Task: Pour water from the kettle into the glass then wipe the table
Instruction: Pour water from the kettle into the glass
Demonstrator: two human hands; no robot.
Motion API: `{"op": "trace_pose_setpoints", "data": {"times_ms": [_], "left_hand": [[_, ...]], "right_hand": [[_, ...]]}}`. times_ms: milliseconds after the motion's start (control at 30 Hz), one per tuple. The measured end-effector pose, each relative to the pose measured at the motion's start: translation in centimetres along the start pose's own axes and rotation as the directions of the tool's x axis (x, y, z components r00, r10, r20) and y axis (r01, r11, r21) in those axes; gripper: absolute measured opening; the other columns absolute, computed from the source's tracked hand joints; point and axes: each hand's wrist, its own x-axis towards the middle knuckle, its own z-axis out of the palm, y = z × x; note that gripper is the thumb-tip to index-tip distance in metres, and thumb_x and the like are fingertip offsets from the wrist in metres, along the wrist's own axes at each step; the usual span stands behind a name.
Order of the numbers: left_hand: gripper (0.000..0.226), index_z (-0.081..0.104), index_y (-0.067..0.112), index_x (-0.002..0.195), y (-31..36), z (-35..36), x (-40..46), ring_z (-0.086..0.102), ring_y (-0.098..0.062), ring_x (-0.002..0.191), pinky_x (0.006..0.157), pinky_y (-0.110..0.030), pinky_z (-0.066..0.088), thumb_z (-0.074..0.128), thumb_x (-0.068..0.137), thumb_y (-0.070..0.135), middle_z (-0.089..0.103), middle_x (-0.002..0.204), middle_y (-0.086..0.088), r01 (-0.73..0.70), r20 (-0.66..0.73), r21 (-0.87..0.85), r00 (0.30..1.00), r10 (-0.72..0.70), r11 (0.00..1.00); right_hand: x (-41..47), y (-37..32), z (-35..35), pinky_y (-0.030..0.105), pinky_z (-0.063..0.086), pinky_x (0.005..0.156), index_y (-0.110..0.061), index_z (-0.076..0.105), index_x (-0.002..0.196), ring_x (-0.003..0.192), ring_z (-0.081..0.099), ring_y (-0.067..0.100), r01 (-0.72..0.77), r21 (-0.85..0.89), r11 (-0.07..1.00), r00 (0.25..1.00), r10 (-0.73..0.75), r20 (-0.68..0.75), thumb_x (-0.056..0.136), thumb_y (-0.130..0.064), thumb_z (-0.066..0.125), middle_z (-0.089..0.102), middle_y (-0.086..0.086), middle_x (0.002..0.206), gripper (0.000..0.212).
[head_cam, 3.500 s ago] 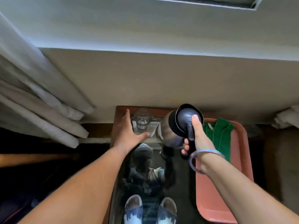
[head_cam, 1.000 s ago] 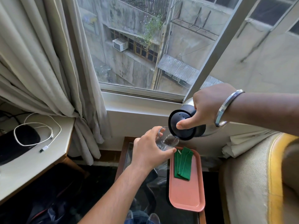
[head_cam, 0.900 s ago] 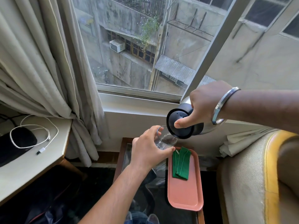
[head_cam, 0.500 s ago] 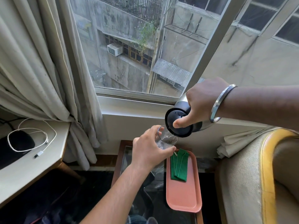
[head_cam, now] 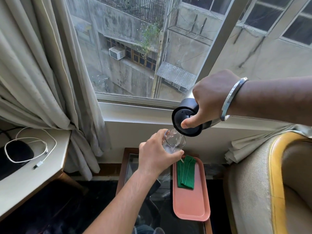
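My left hand (head_cam: 156, 155) holds a clear glass (head_cam: 174, 141) raised in the air above the small glass-topped table (head_cam: 133, 163). My right hand (head_cam: 209, 100) grips the steel kettle with a black lid (head_cam: 184, 120), tipped sideways with its spout over the glass rim. Water runs into the glass. A folded green cloth (head_cam: 185, 173) lies on a pink tray (head_cam: 190, 205) on the table's right side. Most of the kettle body is hidden behind my right hand.
A padded armchair with a yellow frame (head_cam: 273, 183) stands to the right. A white desk (head_cam: 30, 178) at left carries a black device and a white cable (head_cam: 42, 163). Curtains (head_cam: 42, 73) hang left of the window (head_cam: 152, 56).
Since 3.5 s ago both glass and kettle were lifted off the table and my head rose. Over the last second the kettle tipped further and water now streams into the glass.
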Motion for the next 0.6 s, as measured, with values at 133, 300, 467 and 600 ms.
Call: {"op": "trace_pose_setpoints", "data": {"times_ms": [133, 300, 467, 600], "left_hand": [[0.063, 0.055, 0.04, 0.121, 0.4, 0.1, 0.3, 0.061, -0.003, 0.094, 0.089, -0.031, 0.035, 0.078, 0.066, 0.061, 0.065, 0.104, 0.022, -0.006, -0.015, -0.005, 1.0, 0.006, 1.0], [0.061, 0.055, 0.04, 0.119, 0.8, 0.4, 0.5, 0.06, -0.001, 0.091, 0.09, -0.032, 0.037, 0.078, 0.066, 0.059, 0.064, 0.102, 0.023, -0.014, -0.018, -0.02, 1.0, 0.013, 1.0], [0.063, 0.055, 0.04, 0.121, 0.7, 0.8, 0.7, 0.061, -0.001, 0.094, 0.093, -0.034, 0.038, 0.077, 0.065, 0.061, 0.065, 0.104, 0.022, -0.006, -0.006, -0.027, 1.0, 0.006, 1.0], [0.063, 0.055, 0.04, 0.121, 1.0, 1.0, 0.8, 0.061, -0.003, 0.095, 0.092, -0.034, 0.037, 0.078, 0.066, 0.06, 0.065, 0.105, 0.021, -0.005, -0.003, -0.028, 1.0, 0.005, 1.0]], "right_hand": [[-0.2, 0.7, -0.2, 0.029, 0.046, 0.054, -0.015, 0.051, 0.048, 0.053, 0.056, 0.024, 0.006, -0.003, 1.0, 1.0, -0.006, -0.024, 0.041, -0.098, 0.028, 0.056, 0.002, 0.051, 0.087], [-0.4, 1.2, -0.5, 0.029, 0.041, 0.051, -0.015, 0.051, 0.047, 0.051, 0.054, 0.024, -0.002, -0.016, 1.0, 1.0, 0.001, -0.012, 0.043, -0.098, 0.031, 0.052, 0.001, 0.047, 0.085], [-0.7, 1.4, -0.4, 0.031, 0.048, 0.058, -0.017, 0.065, 0.059, 0.058, 0.058, 0.025, -0.004, 0.049, 0.999, 1.0, 0.003, 0.017, 0.036, -0.093, 0.029, 0.065, 0.003, 0.06, 0.088], [-0.5, 1.5, -0.2, 0.037, 0.054, 0.07, -0.018, 0.074, 0.08, 0.072, 0.066, 0.029, -0.056, 0.182, 0.982, 0.995, 0.04, 0.09, 0.025, -0.087, 0.028, 0.073, 0.008, 0.079, 0.1]]}}
